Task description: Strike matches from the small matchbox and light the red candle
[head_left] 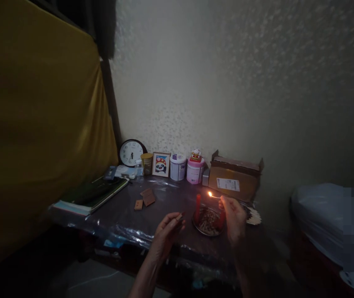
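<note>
My right hand [233, 216] pinches a lit match [215, 196], its flame pointing left. The flame is just right of and slightly above the top of a red candle [198, 203], apart from it. A second red candle [221, 219] is partly hidden by my right hand. Both candles stand in a round metal dish [207, 234] filled with small brown bits. My left hand [167, 231] is closed around a small brown matchbox [179, 216], mostly covered by the fingers, left of the dish. Similar small brown boxes [147, 197] lie on the dark plastic-covered table [167, 198].
Along the wall stand a round clock [132, 153], a framed panda picture [161, 164], a white tin [178, 168], a pink-lidded tin [195, 171] and a cardboard box [234, 178]. Books [94, 196] lie left. A yellow curtain [40, 124] hangs at left.
</note>
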The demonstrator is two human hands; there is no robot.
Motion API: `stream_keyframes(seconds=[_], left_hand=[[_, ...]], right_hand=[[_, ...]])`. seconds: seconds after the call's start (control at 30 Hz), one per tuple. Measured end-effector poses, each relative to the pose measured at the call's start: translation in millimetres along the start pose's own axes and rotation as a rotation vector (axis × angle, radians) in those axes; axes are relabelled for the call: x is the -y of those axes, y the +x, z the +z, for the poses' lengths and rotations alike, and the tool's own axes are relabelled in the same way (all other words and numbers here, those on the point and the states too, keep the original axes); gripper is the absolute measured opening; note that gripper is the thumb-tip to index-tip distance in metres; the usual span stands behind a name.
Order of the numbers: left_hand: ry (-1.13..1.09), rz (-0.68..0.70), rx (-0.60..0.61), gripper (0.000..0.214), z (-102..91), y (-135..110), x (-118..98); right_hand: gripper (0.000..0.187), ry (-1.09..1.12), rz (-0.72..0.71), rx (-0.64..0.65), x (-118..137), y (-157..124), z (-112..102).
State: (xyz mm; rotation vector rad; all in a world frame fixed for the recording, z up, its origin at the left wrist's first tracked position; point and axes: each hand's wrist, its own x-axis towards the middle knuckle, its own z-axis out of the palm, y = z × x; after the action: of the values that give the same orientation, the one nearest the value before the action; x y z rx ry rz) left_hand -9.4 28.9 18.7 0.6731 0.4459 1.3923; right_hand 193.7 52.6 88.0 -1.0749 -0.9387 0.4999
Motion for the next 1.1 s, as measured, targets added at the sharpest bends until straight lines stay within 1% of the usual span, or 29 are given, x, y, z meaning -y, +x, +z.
stream_keyframes(seconds=[0.13,0.3,0.4,0.53,0.67,0.83,1.1], left_hand=[[-0.003,-0.014,-0.027,0.023,-6.9,8.8,3.4],[0.003,-0.036,-0.064,0.022,-22.6,7.4,7.8],[0.023,-0.042,-0.065,0.021,-27.2,5.7,7.1],[0.033,-0.040,-0.074,0.021,-27.5,3.3,3.9],[0.030,-0.038,-0.053,0.020,-25.9,0.6,1.4],[0.037,-0.030,-0.047,0.020,-27.0,1.5,1.7],[0.045,-0.028,-0.029,0.020,-28.7,0.6,2.2]], right_hand=[[0.025,0.043,0.037,-0.027,-9.0,5.7,0.8],[0.025,0.065,0.053,-0.046,-19.8,8.1,5.0],[0.025,0.063,0.047,-0.039,-21.9,7.4,8.1],[0.025,0.073,0.050,-0.017,-23.3,5.3,11.9],[0.025,0.132,0.075,-0.006,-22.8,1.9,15.7],[0.025,0.193,0.142,0.019,-18.6,-2.9,18.4],[0.020,0.286,0.165,0.065,-10.6,-10.9,19.7]])
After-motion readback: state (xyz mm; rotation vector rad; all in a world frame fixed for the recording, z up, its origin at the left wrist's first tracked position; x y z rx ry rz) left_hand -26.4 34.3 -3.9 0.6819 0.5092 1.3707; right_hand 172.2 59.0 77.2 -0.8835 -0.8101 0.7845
